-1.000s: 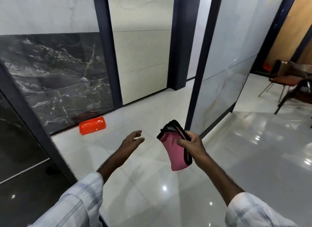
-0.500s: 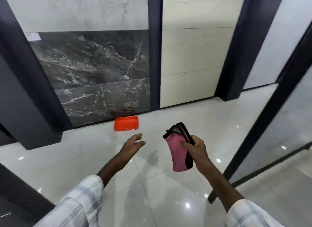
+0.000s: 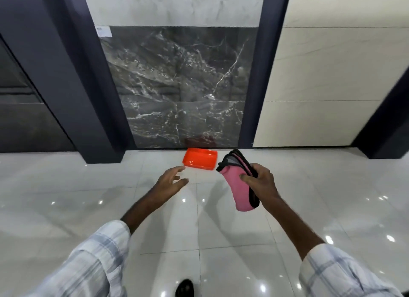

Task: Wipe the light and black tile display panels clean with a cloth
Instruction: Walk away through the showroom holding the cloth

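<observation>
Straight ahead, the black marble tile panel [image 3: 177, 86] stands between 2 dark posts [image 3: 254, 86], with the cream tile panel [image 3: 332, 86] to its right. Right hand [image 3: 260, 181] grips the folded pink cloth [image 3: 238, 186] with black trim, thumb pressed on its face, up over the glossy white floor [image 3: 88, 197] and well apart from both panels. Left hand [image 3: 169, 181] is loose, fingers spread wide, holding nothing. Orange tray [image 3: 200, 158] sits on the floor at the black panel's foot, just beyond the hands.

One pink cloth [image 3: 238, 191], one orange tray [image 3: 200, 159], one black shoe [image 3: 184, 288]. Two hands: left hand [image 3: 169, 181], right hand [image 3: 262, 182]. One black marble panel [image 3: 177, 86], one cream panel [image 3: 332, 86].
</observation>
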Demonstrator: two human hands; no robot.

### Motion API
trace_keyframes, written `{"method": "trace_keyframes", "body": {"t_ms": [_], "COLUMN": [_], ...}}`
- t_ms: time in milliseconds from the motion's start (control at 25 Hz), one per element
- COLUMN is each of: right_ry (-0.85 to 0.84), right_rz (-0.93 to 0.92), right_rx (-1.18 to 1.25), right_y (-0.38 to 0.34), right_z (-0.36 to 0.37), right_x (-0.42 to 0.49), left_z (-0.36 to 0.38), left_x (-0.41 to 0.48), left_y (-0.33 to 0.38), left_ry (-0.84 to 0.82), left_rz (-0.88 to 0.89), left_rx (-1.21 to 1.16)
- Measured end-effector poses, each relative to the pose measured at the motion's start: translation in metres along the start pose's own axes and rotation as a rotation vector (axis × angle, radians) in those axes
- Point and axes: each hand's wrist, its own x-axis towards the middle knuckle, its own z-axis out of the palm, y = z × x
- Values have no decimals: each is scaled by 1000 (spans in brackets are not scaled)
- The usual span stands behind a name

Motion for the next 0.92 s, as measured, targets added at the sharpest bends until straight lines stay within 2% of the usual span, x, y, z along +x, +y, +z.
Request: {"method": "trace_keyframes", "body": {"t_ms": [240, 440, 640, 800, 920], "right_ry": [-52, -97, -154, -279, -444], "right_rz": [-89, -35, 3, 43, 63], "right_rx": [-231, -342, -388, -400, -453], "right_y": [11, 16, 14, 32, 56], "right_z": [51, 95, 134, 174, 208], "right_x": [158, 283, 394, 482, 567], "left_z": [-34, -61, -95, -105, -102], "left_x": [153, 288, 406, 484, 555], "left_y": [-43, -63, -82, -110, -136], "left_ry": [-49, -160, -188, -170, -184], "left_rz": [114, 56, -4, -49, -108], "left_rx": [436, 460, 425, 379, 351]}}
